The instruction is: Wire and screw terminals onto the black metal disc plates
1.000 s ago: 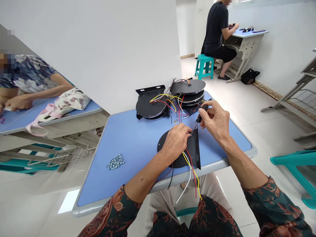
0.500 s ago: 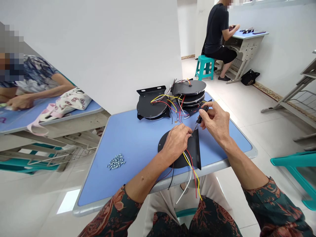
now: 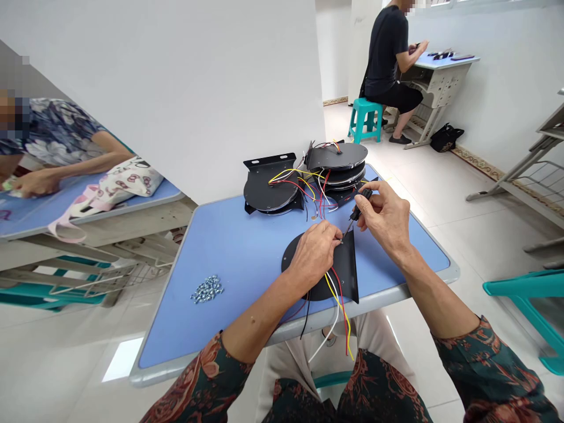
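My left hand (image 3: 314, 257) grips a round black metal plate (image 3: 324, 288) with an upright bracket flange (image 3: 348, 264), resting on the blue table (image 3: 211, 252). Red, yellow, white and black wires (image 3: 337, 320) run from under the plate and hang past the table's near edge. My right hand (image 3: 385, 214) pinches a small black-handled screwdriver (image 3: 359, 205), its thin metal tip at the top of the bracket, close to my left fingers. The tool may be another small probe; the picture does not settle it.
Behind my hands stand a black disc with a bracket (image 3: 268, 188) and a stack of black discs (image 3: 337, 164), tangled with coloured wires. Small metal nuts (image 3: 207, 288) lie in a heap on the table. A co-worker (image 3: 53, 141) works at a neighbouring table; another person (image 3: 388, 64) sits farther back.
The hanging wires have swung slightly left. My hands and the plate have barely moved.
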`<state>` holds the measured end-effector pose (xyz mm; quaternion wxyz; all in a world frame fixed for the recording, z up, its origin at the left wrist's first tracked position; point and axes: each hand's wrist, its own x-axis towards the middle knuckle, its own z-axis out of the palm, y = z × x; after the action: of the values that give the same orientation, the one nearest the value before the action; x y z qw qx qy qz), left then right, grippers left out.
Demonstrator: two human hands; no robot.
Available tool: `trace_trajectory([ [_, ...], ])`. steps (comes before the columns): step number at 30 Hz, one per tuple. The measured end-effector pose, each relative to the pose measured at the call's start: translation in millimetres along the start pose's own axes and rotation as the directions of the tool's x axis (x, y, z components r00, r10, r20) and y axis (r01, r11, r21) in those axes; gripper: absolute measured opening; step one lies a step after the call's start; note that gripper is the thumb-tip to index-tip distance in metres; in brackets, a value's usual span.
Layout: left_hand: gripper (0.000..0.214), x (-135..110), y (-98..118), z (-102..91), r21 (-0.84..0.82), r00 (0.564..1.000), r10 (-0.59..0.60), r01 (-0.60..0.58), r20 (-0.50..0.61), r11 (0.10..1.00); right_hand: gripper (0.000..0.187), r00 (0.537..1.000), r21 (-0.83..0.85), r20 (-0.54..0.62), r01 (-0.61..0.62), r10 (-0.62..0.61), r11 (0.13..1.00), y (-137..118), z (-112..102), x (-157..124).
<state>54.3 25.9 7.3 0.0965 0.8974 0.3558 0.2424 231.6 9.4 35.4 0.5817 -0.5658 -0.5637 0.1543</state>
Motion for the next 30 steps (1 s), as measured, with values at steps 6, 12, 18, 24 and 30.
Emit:
trace_trajectory([
  [6, 0.016, -0.7, -1.0, 0.6, -0.040, 0.999, 0.029, -0.029, -0.021, 0.999, 0.034, 1.000, 0.030, 0.010, -0.016, 0.016, 0.999, -1.8, 0.0, 0.4],
  [12, 0.013, -2.5, -1.8, 0.6, -0.136, 0.997, -0.021, 0.011, -0.072, 0.991, 0.035, 0.999, 0.135, -0.031, -0.031, 0.035, 0.990, -4.5, -2.3, 0.8],
  [18, 0.018, -2.6, -3.2, 2.9, -0.243, 0.992, -0.044, 0.015, -0.117, 0.970, 0.034, 0.999, 0.144, -0.049, 0.027, -0.020, 0.989, -5.2, -2.2, -0.3],
  [24, 0.028, -3.5, -2.2, 3.2, -0.272, 0.990, -0.045, 0.008, -0.132, 0.962, 0.035, 0.999, 0.141, -0.042, 0.033, -0.028, 0.989, -6.0, -1.5, -0.9],
  [30, 0.029, -3.3, -2.8, 3.9, -0.270, 0.988, -0.042, 0.000, -0.150, 0.963, 0.037, 0.999, 0.150, -0.038, 0.041, -0.036, 0.988, -5.8, -1.4, -1.0],
])
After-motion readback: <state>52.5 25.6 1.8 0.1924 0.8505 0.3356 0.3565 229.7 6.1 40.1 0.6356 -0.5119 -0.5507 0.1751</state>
